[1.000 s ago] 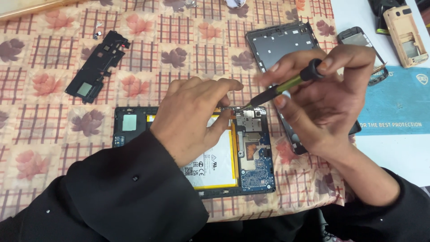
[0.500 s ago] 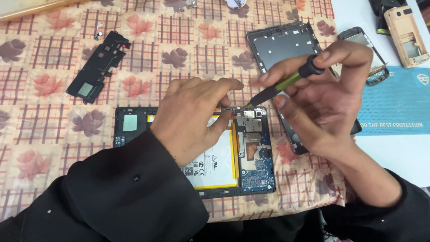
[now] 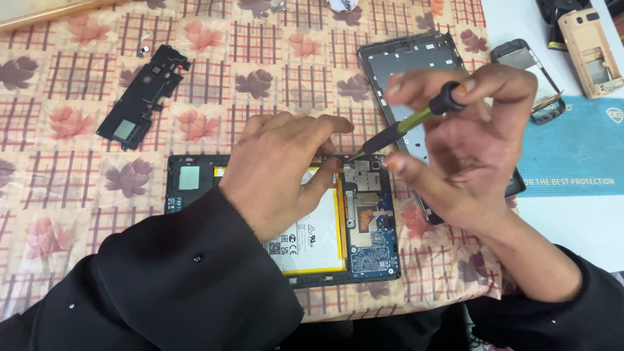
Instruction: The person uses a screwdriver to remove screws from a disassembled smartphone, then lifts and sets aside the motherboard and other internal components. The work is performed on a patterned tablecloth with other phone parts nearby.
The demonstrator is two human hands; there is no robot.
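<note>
An opened tablet [image 3: 364,227], its blue circuit board and white battery showing, is lying face down on a floral tablecloth [image 3: 78,130] near the table's front edge. The left hand [image 3: 279,169] is pressing flat on it, fingers spread and grasping nothing. The right hand [image 3: 468,143] is gripping a green-handled screwdriver [image 3: 406,127], its tip touching the tablet's top edge. A black back cover [image 3: 416,65] is lying just behind, and a black plastic frame piece [image 3: 140,97] well to the left.

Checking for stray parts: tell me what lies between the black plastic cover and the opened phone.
Head view: only bare patterned tablecloth between black cover and opened phone.
</note>
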